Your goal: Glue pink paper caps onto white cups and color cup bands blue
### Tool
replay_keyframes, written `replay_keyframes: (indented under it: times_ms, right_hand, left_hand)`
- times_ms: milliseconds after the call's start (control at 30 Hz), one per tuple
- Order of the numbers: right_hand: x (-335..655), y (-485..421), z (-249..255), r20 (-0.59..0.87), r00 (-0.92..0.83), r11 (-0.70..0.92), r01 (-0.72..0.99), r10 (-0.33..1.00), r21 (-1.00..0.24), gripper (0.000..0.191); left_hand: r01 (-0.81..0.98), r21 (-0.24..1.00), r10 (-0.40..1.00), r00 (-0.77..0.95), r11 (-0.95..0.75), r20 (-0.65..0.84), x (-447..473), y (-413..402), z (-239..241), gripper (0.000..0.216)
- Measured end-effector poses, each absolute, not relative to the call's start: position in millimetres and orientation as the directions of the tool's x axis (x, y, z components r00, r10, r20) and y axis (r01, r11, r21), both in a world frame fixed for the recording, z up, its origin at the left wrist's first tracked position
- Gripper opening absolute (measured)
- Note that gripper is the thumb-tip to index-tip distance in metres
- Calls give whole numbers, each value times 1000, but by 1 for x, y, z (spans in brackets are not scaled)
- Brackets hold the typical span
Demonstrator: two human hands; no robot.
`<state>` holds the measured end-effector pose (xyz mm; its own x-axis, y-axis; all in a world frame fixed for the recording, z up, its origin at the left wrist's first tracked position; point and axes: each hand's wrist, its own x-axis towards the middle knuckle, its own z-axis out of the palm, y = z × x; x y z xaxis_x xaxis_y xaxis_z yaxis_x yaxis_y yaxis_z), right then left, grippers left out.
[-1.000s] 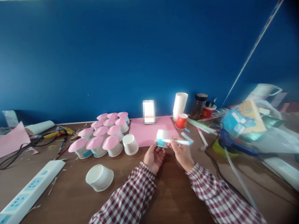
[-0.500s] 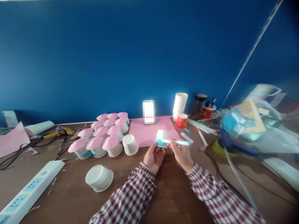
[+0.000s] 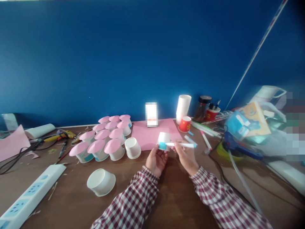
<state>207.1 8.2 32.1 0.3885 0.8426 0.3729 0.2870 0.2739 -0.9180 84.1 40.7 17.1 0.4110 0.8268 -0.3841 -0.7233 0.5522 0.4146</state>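
An upside-down white paper cup (image 3: 164, 138) with a blue patch on its side is held by my left hand (image 3: 156, 161), thumb at its lower left edge and fingers underneath. My right hand (image 3: 186, 156) grips a white marker (image 3: 182, 145) with a light blue end, its tip at the blue patch. A sheet of pink paper (image 3: 147, 140) lies behind the cup. To the left stand several cups with pink cone tops (image 3: 112, 146), some showing blue patches. Beside them is a plain upturned white cup (image 3: 132, 148), and nearer me another white cup (image 3: 101, 182).
A white power strip (image 3: 30, 197) lies at the left, with a yellow glue gun (image 3: 59, 136) behind it. At the back right are a stack of white cups (image 3: 184, 108), a red cup (image 3: 185, 124) and a dark-lidded jar (image 3: 203, 108). Cluttered bags (image 3: 250, 124) fill the right.
The cup in my left hand has shifted very slightly left. The marker tip stays at its blue patch, with more blue showing lower down. A blurred patch appears at the far right edge.
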Motion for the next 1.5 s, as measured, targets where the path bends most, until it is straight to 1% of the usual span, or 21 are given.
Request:
replay_keyframes:
  times_ms: [133, 333, 633, 933, 1100, 1333, 1500]
  right_hand:
    - [208, 8, 33, 348, 423, 250, 271, 837, -930, 23]
    - [209, 10, 27, 379, 374, 278, 297, 846, -914, 21]
    - [207, 9, 30, 388, 368, 294, 286, 845, -912, 21]
    - [209, 10, 27, 381, 396, 281, 289, 835, -915, 22]
    - [207, 10, 28, 377, 374, 282, 283, 847, -917, 21]
    - [207, 10, 27, 350, 417, 258, 261, 839, -930, 20]
    - [207, 10, 30, 355, 432, 259, 267, 829, -928, 22]
  left_hand:
    - [-743, 386, 822, 391, 547, -413, 84, 43, 18, 12]
    - [-756, 358, 814, 382, 547, -437, 84, 43, 17, 8]
    - [-735, 371, 808, 412, 568, -421, 84, 41, 17, 10]
    - [-747, 357, 804, 388, 561, -451, 83, 42, 18, 9]
    - [-743, 359, 804, 399, 565, -440, 84, 42, 17, 9]
    - [-752, 356, 807, 381, 554, -451, 84, 43, 17, 8]
    - [-767, 342, 806, 362, 543, -468, 84, 43, 17, 6]
